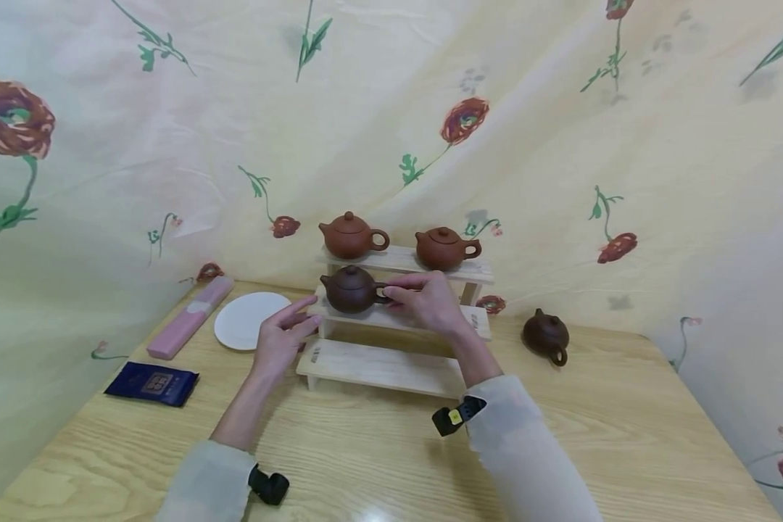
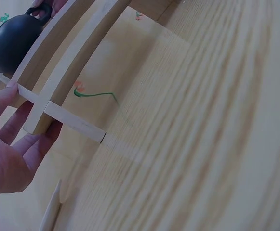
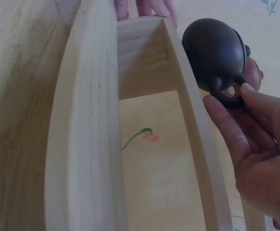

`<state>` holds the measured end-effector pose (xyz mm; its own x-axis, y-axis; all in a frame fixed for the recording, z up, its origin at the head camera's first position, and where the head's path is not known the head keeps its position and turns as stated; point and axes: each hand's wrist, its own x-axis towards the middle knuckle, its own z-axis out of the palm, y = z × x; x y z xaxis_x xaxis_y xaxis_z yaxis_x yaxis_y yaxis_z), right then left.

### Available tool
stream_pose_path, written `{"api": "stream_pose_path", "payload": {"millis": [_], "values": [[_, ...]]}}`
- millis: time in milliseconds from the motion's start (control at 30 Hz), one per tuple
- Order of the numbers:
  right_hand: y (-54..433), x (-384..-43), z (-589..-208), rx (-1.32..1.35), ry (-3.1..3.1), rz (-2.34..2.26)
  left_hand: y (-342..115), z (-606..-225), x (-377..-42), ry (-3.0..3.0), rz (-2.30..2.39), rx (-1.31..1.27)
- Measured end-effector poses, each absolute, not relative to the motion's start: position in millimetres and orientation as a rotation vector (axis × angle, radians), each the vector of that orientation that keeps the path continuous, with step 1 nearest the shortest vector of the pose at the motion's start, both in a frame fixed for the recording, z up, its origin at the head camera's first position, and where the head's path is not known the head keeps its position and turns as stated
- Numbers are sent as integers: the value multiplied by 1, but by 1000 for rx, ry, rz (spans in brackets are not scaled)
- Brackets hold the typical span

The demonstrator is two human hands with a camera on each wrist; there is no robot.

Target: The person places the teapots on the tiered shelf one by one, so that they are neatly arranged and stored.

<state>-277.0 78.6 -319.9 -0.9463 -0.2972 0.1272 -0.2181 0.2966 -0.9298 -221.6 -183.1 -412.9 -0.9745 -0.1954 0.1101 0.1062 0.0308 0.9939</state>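
Note:
A dark brown teapot (image 1: 350, 290) is on the middle tier of a pale wooden stepped stand (image 1: 378, 366), its spout to the left. My right hand (image 1: 427, 301) pinches its handle between thumb and fingers; the right wrist view shows this hand (image 3: 265, 144) at the handle. At the stand's left end, my left hand (image 1: 286, 337) touches the wood with fairly straight fingers. In the left wrist view, fingers of this hand (image 2: 9, 149) partly go behind the stand's end. Two reddish-brown teapots, one left (image 1: 349, 238) and one right (image 1: 444, 249), sit on the top tier.
Right of the stand, another dark teapot (image 1: 545, 336) is on the wooden table (image 1: 600, 428). To the left lie a white plate (image 1: 244, 319), a long pink box (image 1: 191, 319) and a dark blue packet (image 1: 151, 384). A flowered cloth (image 1: 365, 123) hangs behind.

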Motion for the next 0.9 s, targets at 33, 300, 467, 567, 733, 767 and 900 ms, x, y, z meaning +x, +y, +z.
{"api": "stream_pose_path", "payload": {"millis": [33,300,467,567,733,767,900], "values": [[78,-278,-321,-492,2476,-1753,-183,-413,-222,-2087,-2041,94],[70,-280,-324,-464,2452,-1763,-182,-413,-222,-2090,-2026,103],[67,-282,-326,-446,2408,-1793,-181,-412,-221,-2079,-2038,99],[65,-283,-327,-445,2393,-1803,-181,-412,-221,-2073,-2045,95],[65,-284,-326,-465,2413,-1769,-182,-411,-221,-2074,-2037,94],[65,-284,-326,-470,2420,-1758,-181,-411,-221,-2070,-2038,98],[66,-285,-324,-484,2446,-1715,-182,-412,-222,-2069,-2041,105]]}}
